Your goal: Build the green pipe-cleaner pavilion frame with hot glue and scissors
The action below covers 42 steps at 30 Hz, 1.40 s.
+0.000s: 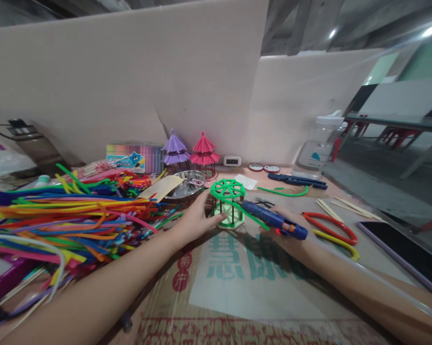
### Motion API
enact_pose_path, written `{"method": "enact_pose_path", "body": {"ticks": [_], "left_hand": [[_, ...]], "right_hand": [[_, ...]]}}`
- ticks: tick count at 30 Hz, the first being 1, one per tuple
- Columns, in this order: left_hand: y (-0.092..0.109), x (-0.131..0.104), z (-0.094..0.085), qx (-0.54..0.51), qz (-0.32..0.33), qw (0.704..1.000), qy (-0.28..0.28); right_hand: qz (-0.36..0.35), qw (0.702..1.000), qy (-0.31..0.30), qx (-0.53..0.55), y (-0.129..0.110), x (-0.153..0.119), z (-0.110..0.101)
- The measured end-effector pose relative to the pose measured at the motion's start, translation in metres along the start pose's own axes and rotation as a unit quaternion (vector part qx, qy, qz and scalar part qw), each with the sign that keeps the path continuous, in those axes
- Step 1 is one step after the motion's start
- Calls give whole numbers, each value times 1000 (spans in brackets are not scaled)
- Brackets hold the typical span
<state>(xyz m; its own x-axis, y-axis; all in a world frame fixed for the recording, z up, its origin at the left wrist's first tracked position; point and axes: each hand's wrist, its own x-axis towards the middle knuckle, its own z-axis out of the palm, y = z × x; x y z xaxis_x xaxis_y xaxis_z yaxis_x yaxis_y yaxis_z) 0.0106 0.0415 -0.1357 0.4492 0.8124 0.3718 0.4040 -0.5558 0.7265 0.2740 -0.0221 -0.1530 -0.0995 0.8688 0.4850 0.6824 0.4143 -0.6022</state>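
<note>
on a cardboard-covered table (162, 297) by a pale partition (130, 86), ceiling lights (431, 30) and a far table (399, 123) off right.
from where i stand: green-topped frame (228, 190) upright just right of the left hand (198, 213), pinched between its thumb and fingers; right hand (286, 239) curled round a blue glue gun (273, 218), its tip at the frame's right side; pipe cleaners (79, 211) heaped left.

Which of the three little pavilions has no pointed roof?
The green pavilion in the left hand. Its top is a flat, spoked ring; the purple pavilion and the pink pavilion behind have tiered, pointed roofs.
</note>
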Motion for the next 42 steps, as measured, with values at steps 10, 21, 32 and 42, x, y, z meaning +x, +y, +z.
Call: {"method": "enact_pose_path", "body": {"ticks": [10, 21, 32, 42], "left_hand": [[0, -1, 0, 18, -10, 1000, 10], [4, -3, 0, 15, -34, 999, 3], [3, -3, -1, 17, -27, 999, 2], [4, -2, -2, 28, -32, 999, -3]], "right_hand": [[-11, 999, 12, 30, -22, 5, -8], [6, 1000, 8, 23, -26, 6, -9], [36, 998, 16, 53, -34, 7, -10], [30, 999, 23, 36, -28, 6, -8]]}}
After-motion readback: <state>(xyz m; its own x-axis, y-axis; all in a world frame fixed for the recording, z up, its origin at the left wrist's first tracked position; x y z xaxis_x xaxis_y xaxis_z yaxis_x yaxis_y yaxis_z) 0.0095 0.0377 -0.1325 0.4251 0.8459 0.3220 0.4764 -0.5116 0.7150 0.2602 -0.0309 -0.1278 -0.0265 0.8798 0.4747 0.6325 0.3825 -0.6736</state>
